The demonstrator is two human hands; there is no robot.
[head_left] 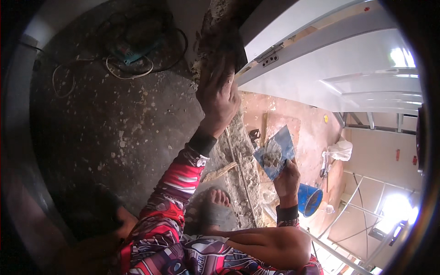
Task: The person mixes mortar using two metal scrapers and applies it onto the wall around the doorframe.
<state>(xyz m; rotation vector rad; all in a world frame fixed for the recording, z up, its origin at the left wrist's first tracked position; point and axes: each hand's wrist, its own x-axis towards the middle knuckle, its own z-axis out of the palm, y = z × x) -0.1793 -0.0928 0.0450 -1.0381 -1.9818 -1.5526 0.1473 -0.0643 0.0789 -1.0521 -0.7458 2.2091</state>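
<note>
Head view, looking down: a person in a red patterned sleeve squats on a rough concrete floor (114, 128) beside a white door frame (321, 55). The left hand (219, 94), near twelve o'clock, presses fingers-spread against the crumbly wall edge (238, 151) by the frame; whether it grips a tool I cannot tell. The right hand (287, 179), toward four o'clock, is closed around a blue square trowel (275, 152) carrying a small lump of grey mortar (272, 155). A blue bucket (309, 200) stands just below it. Judging by the ragged, unfilled edge running down from the hand, patching looks barely underway, most of the seam left.
</note>
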